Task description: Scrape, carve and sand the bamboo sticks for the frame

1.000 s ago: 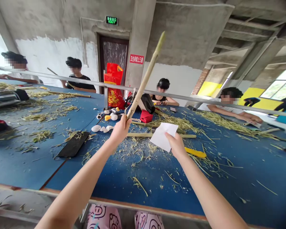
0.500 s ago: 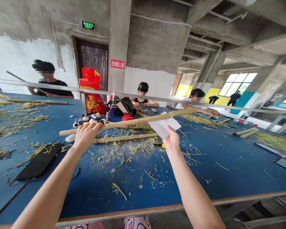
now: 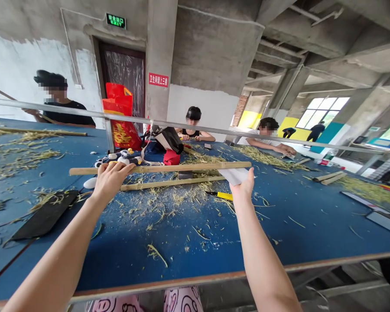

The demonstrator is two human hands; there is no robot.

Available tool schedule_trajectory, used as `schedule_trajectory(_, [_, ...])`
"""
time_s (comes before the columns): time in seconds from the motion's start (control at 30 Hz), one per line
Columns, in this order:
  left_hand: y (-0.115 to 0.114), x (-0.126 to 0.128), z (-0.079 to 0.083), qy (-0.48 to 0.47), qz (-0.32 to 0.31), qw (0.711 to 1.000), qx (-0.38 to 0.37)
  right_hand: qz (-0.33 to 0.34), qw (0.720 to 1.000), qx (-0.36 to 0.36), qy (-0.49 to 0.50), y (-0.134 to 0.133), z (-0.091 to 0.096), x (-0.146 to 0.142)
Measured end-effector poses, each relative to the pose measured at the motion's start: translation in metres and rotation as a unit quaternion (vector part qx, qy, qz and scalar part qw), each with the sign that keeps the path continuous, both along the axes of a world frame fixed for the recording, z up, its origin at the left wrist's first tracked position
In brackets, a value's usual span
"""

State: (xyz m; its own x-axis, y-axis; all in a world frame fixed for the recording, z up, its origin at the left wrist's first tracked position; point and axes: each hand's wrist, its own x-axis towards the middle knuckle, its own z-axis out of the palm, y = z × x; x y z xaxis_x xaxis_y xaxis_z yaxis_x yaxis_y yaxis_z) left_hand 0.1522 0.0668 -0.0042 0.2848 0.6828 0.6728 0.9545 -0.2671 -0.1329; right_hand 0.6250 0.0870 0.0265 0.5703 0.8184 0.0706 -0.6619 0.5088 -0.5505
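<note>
My left hand (image 3: 111,180) grips a long pale bamboo strip (image 3: 169,167) near its left end, fingers over the top. At the other end, my right hand (image 3: 244,184) holds a whitish sheet of paper (image 3: 233,175) against the underside of the strip, thumb up at the tip. Part of the sheet is hidden by the palm. Below lies a second bamboo strip (image 3: 169,185), roughly parallel, with a dark block (image 3: 186,175) behind it. A yellow-handled knife (image 3: 224,196) rests on the table just left of my right wrist.
Shavings and pale dust (image 3: 162,203) litter the blue table (image 3: 208,255). A dark flat board (image 3: 47,216) lies at left. A metal rail (image 3: 208,132) crosses the table before a red bag (image 3: 121,119), a black-and-white bag (image 3: 165,141) and several seated people. Short bamboo pieces (image 3: 328,177) lie right.
The bamboo strip's right end has dropped, so it lies nearly level. My right hand has slid with the paper rightward to the strip's tip. More of the yellow-handled knife shows.
</note>
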Motion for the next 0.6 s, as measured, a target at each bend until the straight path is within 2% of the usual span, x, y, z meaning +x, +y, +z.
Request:
schedule_trajectory(0.13, [0.002,-0.006,-0.01,-0.006,-0.043,0.998,0.041,0.099,0.99,-0.091,0.038,0.002,-0.005,-0.003])
schedule_trajectory(0.2, [0.002,-0.008,-0.014,-0.006,-0.054,0.996,0.072,0.123,0.982,-0.135,0.047,0.008,-0.01,0.0])
schedule_trajectory(0.33, [-0.004,-0.004,-0.01,-0.033,-0.054,0.99,0.123,0.094,0.983,-0.155,0.018,0.019,-0.02,0.009])
schedule_trajectory(0.43, [-0.016,0.008,0.003,-0.105,0.011,0.981,0.161,0.077,0.987,-0.143,0.008,0.025,-0.024,0.014])
schedule_trajectory(0.53, [-0.028,0.025,0.016,-0.124,0.054,0.981,0.135,0.056,0.989,-0.135,0.004,0.028,-0.027,0.015])
schedule_trajectory(0.6, [-0.034,0.039,0.021,-0.074,0.016,0.993,0.094,0.044,0.991,-0.129,0.002,0.029,-0.03,0.013])
